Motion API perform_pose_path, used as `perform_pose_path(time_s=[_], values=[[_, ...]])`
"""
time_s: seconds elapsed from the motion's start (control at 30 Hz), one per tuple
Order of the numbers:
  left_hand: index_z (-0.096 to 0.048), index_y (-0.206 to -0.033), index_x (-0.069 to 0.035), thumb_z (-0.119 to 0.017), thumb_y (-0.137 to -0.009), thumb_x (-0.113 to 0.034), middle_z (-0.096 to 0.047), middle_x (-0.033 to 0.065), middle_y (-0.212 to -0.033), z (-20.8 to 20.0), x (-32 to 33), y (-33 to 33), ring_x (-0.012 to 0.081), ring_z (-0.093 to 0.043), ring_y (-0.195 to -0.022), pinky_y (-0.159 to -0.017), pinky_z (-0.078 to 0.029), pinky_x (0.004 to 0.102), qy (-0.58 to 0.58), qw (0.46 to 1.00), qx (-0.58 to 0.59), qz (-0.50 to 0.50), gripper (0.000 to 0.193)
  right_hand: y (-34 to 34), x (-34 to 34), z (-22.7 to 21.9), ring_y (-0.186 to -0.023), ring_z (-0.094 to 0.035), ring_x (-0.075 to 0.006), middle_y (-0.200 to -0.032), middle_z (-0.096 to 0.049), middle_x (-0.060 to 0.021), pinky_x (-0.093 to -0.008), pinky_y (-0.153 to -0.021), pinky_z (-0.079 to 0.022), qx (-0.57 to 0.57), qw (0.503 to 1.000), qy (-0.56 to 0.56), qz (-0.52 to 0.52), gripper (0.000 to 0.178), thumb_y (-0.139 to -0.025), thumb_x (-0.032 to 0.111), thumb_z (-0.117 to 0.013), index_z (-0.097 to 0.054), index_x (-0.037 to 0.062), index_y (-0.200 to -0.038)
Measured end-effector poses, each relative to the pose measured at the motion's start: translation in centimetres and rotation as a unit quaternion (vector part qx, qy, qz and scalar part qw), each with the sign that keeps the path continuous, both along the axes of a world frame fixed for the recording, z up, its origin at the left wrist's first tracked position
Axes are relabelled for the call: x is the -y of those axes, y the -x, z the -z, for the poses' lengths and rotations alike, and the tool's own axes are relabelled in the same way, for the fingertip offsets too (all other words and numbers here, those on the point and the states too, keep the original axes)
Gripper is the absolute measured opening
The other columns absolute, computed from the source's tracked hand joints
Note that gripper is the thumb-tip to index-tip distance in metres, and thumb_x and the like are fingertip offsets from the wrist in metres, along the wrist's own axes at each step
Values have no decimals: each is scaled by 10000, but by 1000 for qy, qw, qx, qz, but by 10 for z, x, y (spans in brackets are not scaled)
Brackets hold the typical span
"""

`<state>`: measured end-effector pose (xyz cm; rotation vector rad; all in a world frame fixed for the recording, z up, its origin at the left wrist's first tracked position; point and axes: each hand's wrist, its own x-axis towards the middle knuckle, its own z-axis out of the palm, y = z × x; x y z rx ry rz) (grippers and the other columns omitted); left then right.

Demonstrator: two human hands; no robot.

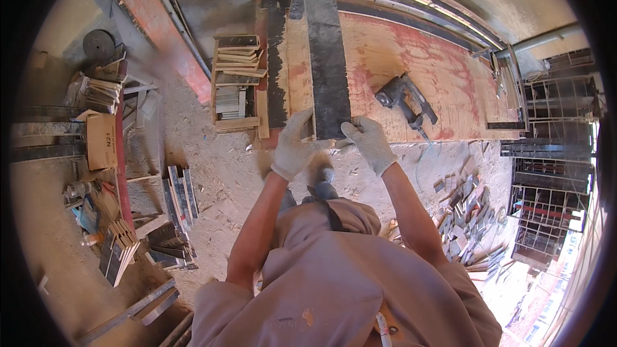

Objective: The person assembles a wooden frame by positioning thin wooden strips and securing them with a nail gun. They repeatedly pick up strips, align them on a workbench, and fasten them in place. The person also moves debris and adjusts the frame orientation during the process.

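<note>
Brown shirt (340, 276), gloved left hand (294, 148) and right hand (371, 143) gripping dark board (326, 51) at near end, nail gun (407, 101) on table (469, 77).

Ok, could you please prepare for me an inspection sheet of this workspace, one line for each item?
Surface: worktable, reddish, worn top.
Job's things: long dark board extends across the worktable, past its far edge; dark handheld tool lies to its right.
Clutter: wooden crate of small pieces at the worktable's left end; scrap pile on the floor, right.
Hands: left gloved hand at the board's near left edge, grip unclear; right gloved hand holds the near right corner.
Cables: thin pale line below the tool; its connection is unclear.
Surroundings: cardboard box at left, metal grids at right.
</note>
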<state>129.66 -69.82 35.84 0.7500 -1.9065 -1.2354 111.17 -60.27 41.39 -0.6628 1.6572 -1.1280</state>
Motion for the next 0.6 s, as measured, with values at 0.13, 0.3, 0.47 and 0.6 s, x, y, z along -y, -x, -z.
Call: perform_pose_path(time_s=[0.13, 0.3, 0.47, 0.6], values=[[-610, -1338, 14, -900, -736, -313, -650, 172, -1260, 2, 4, 1, 327, -625, -1187, -1021, -502, 389, 44, 999, 11, 1, 744, -3, 1, -10, -747, -743, -171, -853, -718, -110, -281, -641, -568, -10, 1000, 8, 0, 217, -1016, 146, -663, -638, -68, -1044], [-607, -1345, 13, -896, -741, -356, -651, 163, -1284, 6, 7, 4, 328, -638, -1178, -1021, -510, 392, 42, 999, -2, -1, 764, -1, 1, -3, -745, -749, -173, -850, -729, -108, -275, -633, -567, -12, 1000, -1, 14, 217, -1010, 149, -675, -640, -62, -1041], [-605, -1345, 15, -931, -705, -334, -663, 154, -1276, 11, 3, 6, 296, -650, -1176, -1017, -522, 381, 21, 999, -19, -15, 799, -7, -1, -3, -739, -751, -174, -834, -724, -107, -269, -625, -561, -2, 999, 2, 40, 216, -999, 151, -690, -641, -57, -1034], [-583, -1374, 21, -965, -666, -279, -637, 146, -1335, 14, 3, 4, 240, -620, -1238, -1054, -513, 363, -15, 1000, -18, 1, 858, -11, -1, -5, -730, -748, -170, -829, -720, -101, -265, -611, -556, -28, 999, -2, 43, 190, -992, 126, -690, -642, -54, -1025]])
